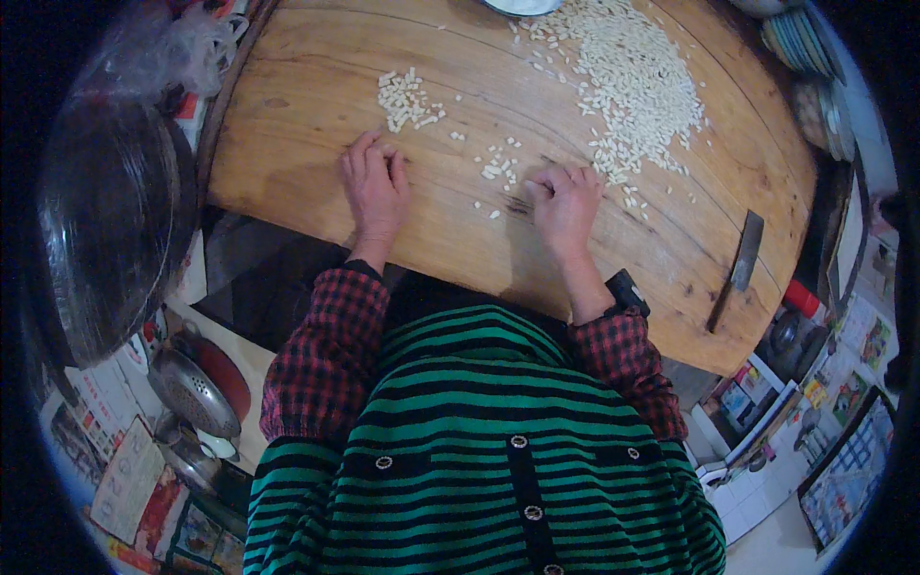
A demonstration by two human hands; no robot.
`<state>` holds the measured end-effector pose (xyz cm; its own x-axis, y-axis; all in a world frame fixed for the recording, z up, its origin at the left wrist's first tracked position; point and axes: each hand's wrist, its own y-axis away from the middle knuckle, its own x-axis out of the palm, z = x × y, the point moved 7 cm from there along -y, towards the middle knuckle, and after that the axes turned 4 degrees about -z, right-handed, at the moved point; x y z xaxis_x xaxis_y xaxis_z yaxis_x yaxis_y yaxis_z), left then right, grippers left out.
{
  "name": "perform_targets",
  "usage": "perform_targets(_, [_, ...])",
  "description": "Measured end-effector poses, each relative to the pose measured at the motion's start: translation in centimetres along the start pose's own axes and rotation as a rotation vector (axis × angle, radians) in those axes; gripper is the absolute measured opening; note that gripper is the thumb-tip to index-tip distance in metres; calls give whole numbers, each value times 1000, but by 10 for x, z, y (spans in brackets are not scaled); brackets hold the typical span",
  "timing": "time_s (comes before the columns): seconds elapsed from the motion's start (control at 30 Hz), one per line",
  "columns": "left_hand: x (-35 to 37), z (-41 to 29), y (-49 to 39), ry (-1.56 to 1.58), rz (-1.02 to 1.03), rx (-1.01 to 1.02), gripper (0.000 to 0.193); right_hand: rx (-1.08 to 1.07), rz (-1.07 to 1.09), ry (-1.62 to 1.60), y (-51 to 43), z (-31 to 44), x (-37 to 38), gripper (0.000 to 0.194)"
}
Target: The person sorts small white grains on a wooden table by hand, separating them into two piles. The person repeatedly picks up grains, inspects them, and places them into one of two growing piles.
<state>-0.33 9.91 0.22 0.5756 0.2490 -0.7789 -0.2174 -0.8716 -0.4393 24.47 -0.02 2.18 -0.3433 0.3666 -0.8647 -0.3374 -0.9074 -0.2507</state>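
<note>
On the wooden board [460,65] rests my left hand [376,180], its fingers bent, just below a small pile of cut dough pieces [406,102]. My right hand [566,201] is curled on the board, beside a few scattered dough bits [498,164] to its left. Whether either hand pinches a piece is too small to tell. A large heap of small shaped dough pieces [640,93] spreads above and right of my right hand. Farther right lies a knife [740,259] with a dark handle, flat on the board.
Part of a bowl of white powder [523,6] shows at the top edge. A big dark round pan [108,230] stands at the left, above a metal colander [194,388]. Stacked dishes [801,43] and a red object [803,298] are beyond the board's right side.
</note>
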Motion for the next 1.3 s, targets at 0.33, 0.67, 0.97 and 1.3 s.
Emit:
perform_targets(0.33, [0, 1, 1, -3, 1, -5, 16, 39, 8, -94, -3, 3, -2, 10])
perform_targets(0.67, [3, 4, 3, 24, 20, -31, 15, -6, 116, -88, 27, 32, 12, 10])
perform_targets(0.97, [2, 3, 3, -7, 5, -21, 17, -10, 15, -104, 20, 33, -1, 10])
perform_targets(1.3, [2, 1, -1, -33, 11, 8, 19, -128, 100, -94, 29, 55, 23, 14])
